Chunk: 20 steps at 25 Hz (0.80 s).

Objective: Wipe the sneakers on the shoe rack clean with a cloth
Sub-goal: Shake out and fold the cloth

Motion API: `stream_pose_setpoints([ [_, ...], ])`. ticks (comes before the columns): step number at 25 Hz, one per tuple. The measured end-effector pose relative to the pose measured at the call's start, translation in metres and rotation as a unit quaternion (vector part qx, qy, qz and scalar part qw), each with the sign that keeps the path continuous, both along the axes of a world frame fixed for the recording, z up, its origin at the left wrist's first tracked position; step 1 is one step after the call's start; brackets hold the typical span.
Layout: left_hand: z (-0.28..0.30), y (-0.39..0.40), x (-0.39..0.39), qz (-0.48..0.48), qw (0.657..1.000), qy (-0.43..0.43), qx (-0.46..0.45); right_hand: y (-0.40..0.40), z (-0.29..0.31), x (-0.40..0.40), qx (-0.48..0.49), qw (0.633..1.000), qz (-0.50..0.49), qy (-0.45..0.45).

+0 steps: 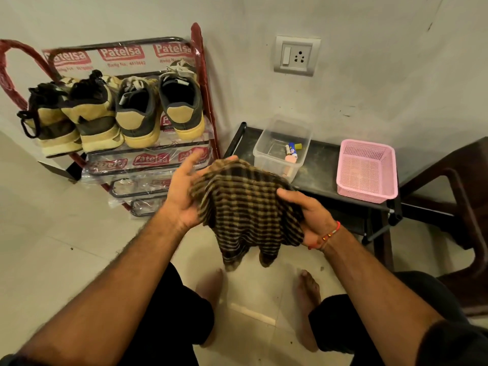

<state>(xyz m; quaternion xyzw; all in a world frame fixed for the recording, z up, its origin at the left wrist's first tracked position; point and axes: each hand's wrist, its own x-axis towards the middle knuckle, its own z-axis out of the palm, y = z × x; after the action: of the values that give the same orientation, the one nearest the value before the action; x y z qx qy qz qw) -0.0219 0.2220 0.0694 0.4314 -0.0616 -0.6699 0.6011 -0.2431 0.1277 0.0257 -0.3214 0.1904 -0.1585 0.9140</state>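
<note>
A brown and tan striped cloth [248,207] hangs between my hands in the middle of the view. My left hand [182,194] touches its left side with the fingers spread and blurred. My right hand [309,215] grips its right side, thumb on top. Several tan and dark grey sneakers [118,112] sit heels out on the top shelf of a red and black shoe rack [206,83] at the upper left, apart from both hands.
A low black table [324,165] at the right holds a clear plastic box [282,146] with small items and a pink basket [367,170]. A dark brown chair [459,194] stands at the far right. My bare feet rest on the tiled floor below.
</note>
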Motion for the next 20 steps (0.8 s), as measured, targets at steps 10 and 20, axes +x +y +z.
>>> stream_pose_setpoints([
  [10,-0.032,-0.010,-0.011,0.051,0.984,-0.167,0.024,-0.030,-0.001,-0.018,0.040,0.970,-0.134,0.196],
  [20,-0.037,-0.014,-0.004,0.115,0.983,-0.141,0.021,-0.033,-0.024,-0.017,-0.068,0.955,-0.205,0.202],
])
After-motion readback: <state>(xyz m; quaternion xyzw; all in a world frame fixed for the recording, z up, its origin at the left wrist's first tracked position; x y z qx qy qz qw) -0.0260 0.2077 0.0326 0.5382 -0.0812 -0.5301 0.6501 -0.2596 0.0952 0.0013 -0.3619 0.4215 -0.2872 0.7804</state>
